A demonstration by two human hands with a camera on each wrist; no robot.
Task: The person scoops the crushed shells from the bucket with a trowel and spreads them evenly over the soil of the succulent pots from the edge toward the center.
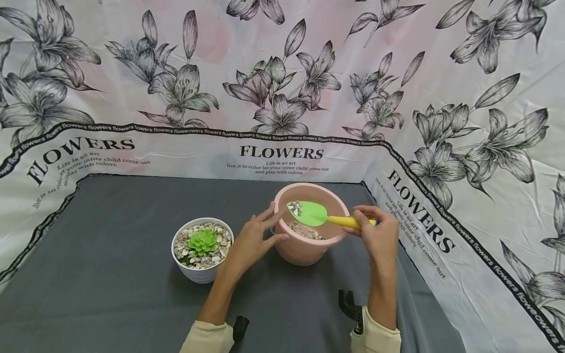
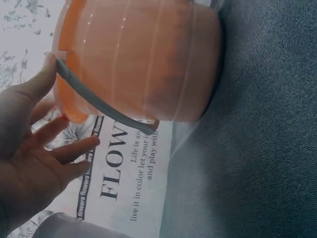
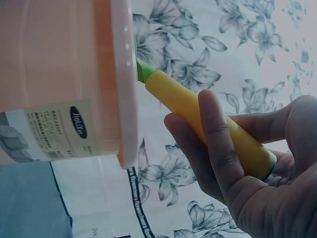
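Note:
My right hand (image 1: 380,233) grips the yellow handle of a small garden trowel (image 1: 313,214). The trowel's green blade carries pebbles over the mouth of a pink bucket (image 1: 304,252), which has more pebbles inside. The right wrist view shows fingers (image 3: 218,144) curled around the trowel's handle (image 3: 183,104), beside the bucket's rim. At the bucket's left side, my left hand (image 1: 251,240) touches the rim with spread fingers. The left wrist view has the thumb at the rim, by a curved bucket handle (image 2: 99,103), and other fingers extended.
A white pot (image 1: 200,275) with a green succulent (image 1: 204,241) and pebbles stands left of my left hand. The dark grey tabletop (image 1: 119,235) meets a flower-printed cloth (image 1: 282,162) at the back and right side.

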